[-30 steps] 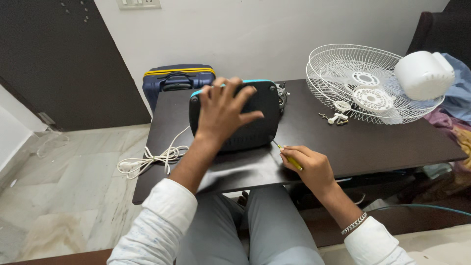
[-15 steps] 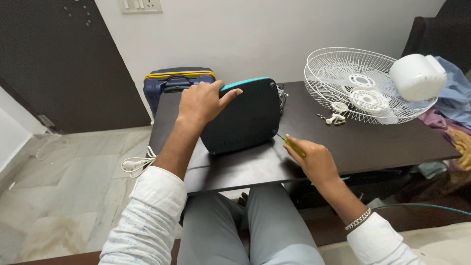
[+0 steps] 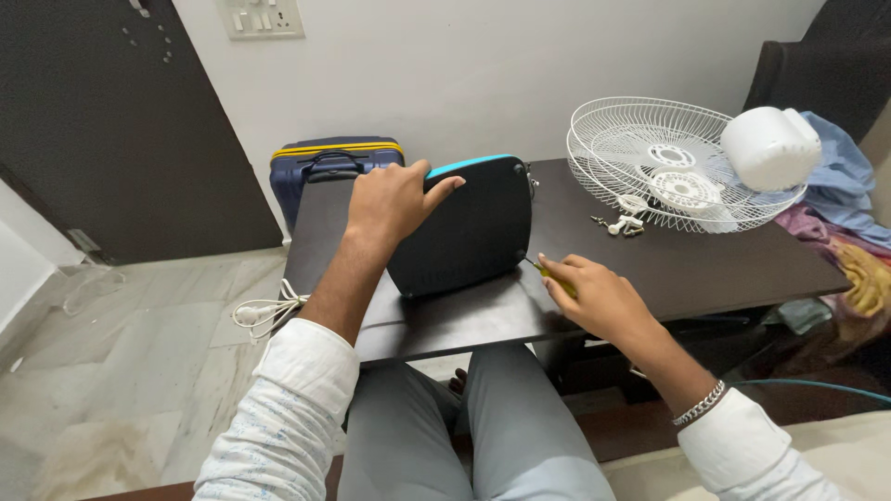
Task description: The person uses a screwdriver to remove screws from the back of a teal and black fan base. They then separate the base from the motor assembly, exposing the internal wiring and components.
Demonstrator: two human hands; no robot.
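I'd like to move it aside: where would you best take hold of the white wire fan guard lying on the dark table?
Probably the outer rim of the white wire fan guard, at its near edge, coming from above and in front. It lies dish-like on the dark table, so the hoop stands exposed, while the rounded white motor housing crowds its right side and the small loose screws lie just beside the front.

A dark table (image 3: pixel 705 269) carries a black base (image 3: pixel 469 227), fan grille (image 3: pixel 654 158) and screws (image 3: pixel 617 225).
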